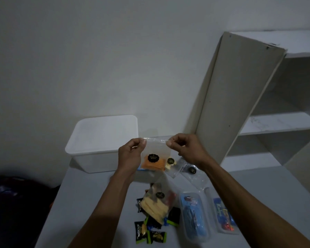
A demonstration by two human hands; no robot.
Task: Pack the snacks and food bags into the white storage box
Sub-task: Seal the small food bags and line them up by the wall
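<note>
The left hand (131, 154) and right hand (184, 149) pinch the top corners of a clear bag (155, 156) of orange snacks, black-stickered, just right of the lidded white storage box (100, 144); near packets (139, 231) read "nextar".

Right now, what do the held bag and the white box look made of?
Held bag: thin clear plastic film, glossy; the orange snack shows through and the top edge glints. White storage box: looks like rigid moulded plastic, smooth satin, rounded corners; lid on, so the wall thickness is hidden.

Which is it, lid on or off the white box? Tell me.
On. The white storage box has its flat lid covering the whole top; no interior shows.
</note>
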